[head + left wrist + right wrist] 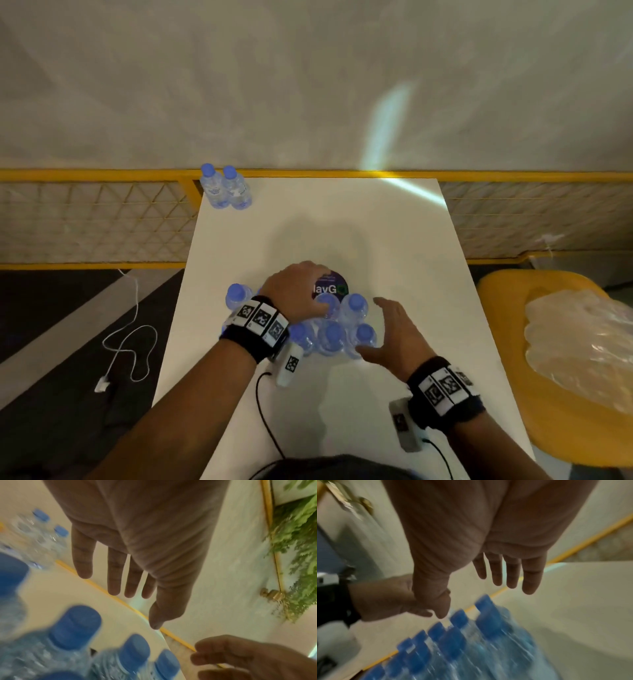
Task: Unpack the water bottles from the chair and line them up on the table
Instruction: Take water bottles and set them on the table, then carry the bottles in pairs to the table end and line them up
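Two clear blue-capped plastic water bottles (226, 186) stand lined up at the white desk's (394, 240) far corner. The rest cluster (329, 329) near both hands, fingers spread, gripping nothing; most lining-up remains, I'd say.

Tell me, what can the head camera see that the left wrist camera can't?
Only the head view shows the yellow chair with crumpled plastic wrap on it, and the round sticker on the table. Only the left wrist view shows green leaves. Both show the white table, the cluster of blue-capped bottles, two far bottles and both hands, left hand and right hand, fingers straight.
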A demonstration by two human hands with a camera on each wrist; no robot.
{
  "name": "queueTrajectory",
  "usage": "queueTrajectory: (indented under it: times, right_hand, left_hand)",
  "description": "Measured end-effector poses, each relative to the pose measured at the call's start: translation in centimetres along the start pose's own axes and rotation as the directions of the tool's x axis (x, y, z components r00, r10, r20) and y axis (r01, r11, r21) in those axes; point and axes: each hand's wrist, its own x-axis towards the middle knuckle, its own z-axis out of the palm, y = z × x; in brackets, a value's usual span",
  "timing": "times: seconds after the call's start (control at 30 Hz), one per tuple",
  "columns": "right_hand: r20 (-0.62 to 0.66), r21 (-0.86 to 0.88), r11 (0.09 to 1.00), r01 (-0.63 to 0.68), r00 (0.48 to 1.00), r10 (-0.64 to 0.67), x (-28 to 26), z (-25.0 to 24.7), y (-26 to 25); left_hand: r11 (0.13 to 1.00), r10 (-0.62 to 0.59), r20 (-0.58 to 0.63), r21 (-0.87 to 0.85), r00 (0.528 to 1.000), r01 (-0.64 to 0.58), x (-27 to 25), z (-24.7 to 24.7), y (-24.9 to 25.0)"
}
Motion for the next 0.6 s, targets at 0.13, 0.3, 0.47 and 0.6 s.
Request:
queueTrajectory:
  times: [0.13,0.3,0.47,0.6]
  right_hand:
    - [0.032,-0.118,0.969,0.216,0.976,-0.214,1.3,-0.8,-4.6]
    - [0.305,-0.263,0.864,0.429,0.887,-0.347,6.1,1.5,-13.4]
    - [0.491,-0.47,0.709,0.526,0.823,-0.285,12.3,8.0,-19.8]
    - [0.582,-0.566,0.598,0.567,0.789,-0.197,14.4,12.3,-22.4]
  left_hand:
    - [0.995,-0.099,-0.16,-0.018,0.982,0.097,-5.3,-2.0,-4.5]
    - [0.96,-0.28,-0.097,0.007,0.955,0.282,-10.4,-2.6,-8.5]
    - [0.951,-0.309,-0.007,0.023,0.951,0.309,-11.9,-0.7,-10.5]
    - [0.954,-0.299,-0.035,0.005,0.954,0.299,-11.9,0.2,-11.0]
